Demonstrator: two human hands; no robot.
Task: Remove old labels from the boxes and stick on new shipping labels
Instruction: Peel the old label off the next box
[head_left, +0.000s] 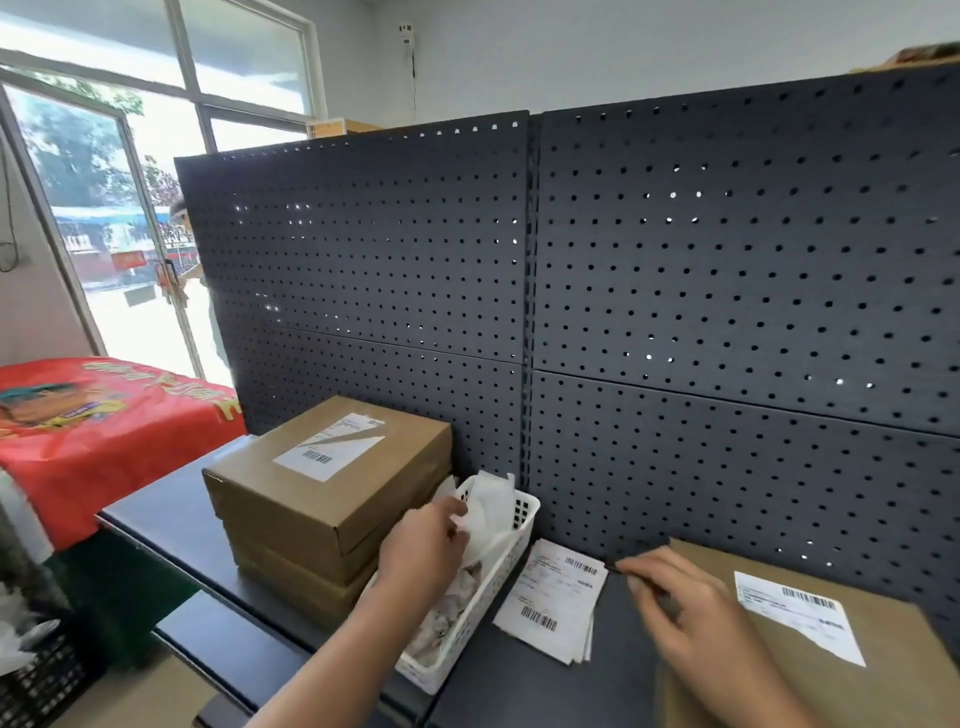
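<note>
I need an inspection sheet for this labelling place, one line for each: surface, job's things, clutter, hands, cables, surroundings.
Surface: dark shelf, with a pegboard panel behind it.
Job's things: stack of boxes at left, with a label on top; box at right with a partly torn label; pile of new labels between them.
Clutter: white basket holding paper scraps.
Hands: left hand at the scraps in the basket; right hand over the shelf, blurred; grip unclear for both.
Cables: a cable on the back wall; another on the left wall.
Surroundings: red bag, glass door, a person behind the panel.
</note>
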